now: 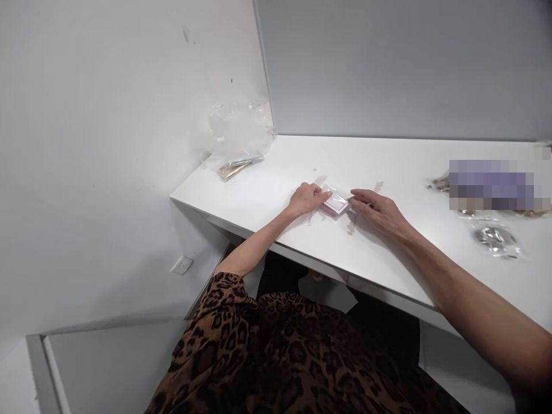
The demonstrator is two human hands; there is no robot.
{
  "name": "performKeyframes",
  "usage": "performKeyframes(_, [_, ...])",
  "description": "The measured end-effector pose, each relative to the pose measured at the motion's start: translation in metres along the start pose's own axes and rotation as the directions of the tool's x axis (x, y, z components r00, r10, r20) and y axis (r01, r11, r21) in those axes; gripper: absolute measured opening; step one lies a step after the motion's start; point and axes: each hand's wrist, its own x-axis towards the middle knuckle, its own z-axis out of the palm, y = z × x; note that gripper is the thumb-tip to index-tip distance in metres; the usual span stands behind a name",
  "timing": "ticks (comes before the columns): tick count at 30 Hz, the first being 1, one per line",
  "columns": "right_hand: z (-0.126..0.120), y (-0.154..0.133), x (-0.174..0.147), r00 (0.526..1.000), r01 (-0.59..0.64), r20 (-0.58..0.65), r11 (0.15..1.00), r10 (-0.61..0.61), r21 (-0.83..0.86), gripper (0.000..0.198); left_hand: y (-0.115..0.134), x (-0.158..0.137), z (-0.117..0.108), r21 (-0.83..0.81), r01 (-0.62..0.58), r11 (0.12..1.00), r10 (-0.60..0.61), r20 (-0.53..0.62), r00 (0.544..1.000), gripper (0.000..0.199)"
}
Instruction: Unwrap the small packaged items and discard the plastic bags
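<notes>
A small clear plastic packet (336, 202) with a white and pink insert lies on the white table in front of me. My left hand (307, 199) grips its left side, the thumb resting over the top and the fingers bent behind it. At the packet's right edge, my right hand (376, 210) has thumb and fingers closed together on the plastic. The exact contact of the right fingertips is too small to make out fully.
Crumpled clear plastic bags (239, 129) and flat packets (237, 167) lie at the table's far left corner, against the wall. To the right are bagged brown items (495, 239), beside a blurred-out patch. A grey panel (401, 69) borders the table's back edge.
</notes>
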Motion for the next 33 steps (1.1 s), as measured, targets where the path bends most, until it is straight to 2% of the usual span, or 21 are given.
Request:
performKeyframes(2, [0.0, 0.0, 0.001, 1.0, -0.014, 0.022, 0.997, 0.012, 0.074, 0.059, 0.004, -0.001, 0.01, -0.136, 0.012, 0.991, -0.015, -0.021, 1.0, 0.036])
performKeyframes(4, [0.0, 0.001, 0.003, 0.999, -0.027, 0.024, 0.987, 0.023, 0.161, 0.059, 0.007, -0.001, 0.02, -0.346, 0.002, 0.938, -0.014, -0.032, 0.999, 0.039])
performKeyframes(7, [0.0, 0.006, 0.01, 0.995, -0.07, -0.041, 0.938, 0.089, 0.34, 0.061, 0.014, 0.004, 0.031, -0.638, 0.009, 0.77, 0.002, 0.016, 1.0, 0.045])
performKeyframes(9, [-0.001, 0.01, 0.016, 0.975, -0.092, -0.137, 0.881, 0.175, 0.464, 0.065, 0.021, 0.009, 0.034, -0.746, 0.047, 0.664, 0.011, 0.072, 0.997, 0.046])
performKeyframes(11, [-0.004, 0.014, 0.022, 0.935, -0.091, -0.238, 0.827, 0.262, 0.554, 0.068, 0.031, 0.014, 0.035, -0.812, 0.071, 0.579, 0.015, 0.097, 0.995, 0.046])
performKeyframes(13, [-0.009, 0.015, 0.025, 0.902, -0.082, -0.285, 0.777, 0.324, 0.624, 0.068, 0.042, 0.02, 0.037, -0.862, 0.086, 0.5, 0.011, 0.105, 0.994, 0.045])
performKeyframes(14, [-0.012, 0.015, 0.027, 0.902, -0.08, -0.271, 0.747, 0.337, 0.66, 0.066, 0.047, 0.024, 0.039, -0.884, 0.096, 0.458, 0.01, 0.113, 0.994, 0.043])
performKeyframes(18, [-0.024, 0.012, 0.027, 0.935, -0.058, -0.187, 0.651, 0.301, 0.757, 0.049, 0.065, 0.039, 0.055, -0.954, 0.161, 0.254, 0.012, 0.17, 0.985, 0.032])
performKeyframes(21, [-0.032, 0.011, 0.027, 0.896, 0.036, -0.326, 0.681, 0.302, 0.731, 0.046, 0.073, 0.044, 0.068, -0.97, 0.205, 0.133, 0.058, 0.214, 0.975, 0.025])
performKeyframes(24, [-0.037, 0.011, 0.028, 0.84, 0.142, -0.49, 0.776, 0.234, 0.614, 0.04, 0.075, 0.039, 0.077, -0.938, 0.318, 0.138, 0.15, 0.338, 0.929, 0.035])
performKeyframes(27, [-0.036, 0.012, 0.029, 0.816, 0.18, -0.55, 0.825, 0.179, 0.535, 0.037, 0.075, 0.03, 0.081, -0.92, 0.365, 0.141, 0.153, 0.384, 0.91, 0.034])
performKeyframes(30, [-0.032, 0.012, 0.029, 0.838, 0.144, -0.507, 0.812, 0.204, 0.566, 0.04, 0.074, 0.029, 0.085, -0.937, 0.338, 0.082, 0.103, 0.346, 0.933, 0.028])
performKeyframes(33, [-0.027, 0.006, 0.026, 0.874, 0.037, -0.393, 0.767, 0.286, 0.64, 0.051, 0.072, 0.036, 0.086, -0.939, 0.345, 0.001, -0.012, 0.345, 0.938, 0.025])
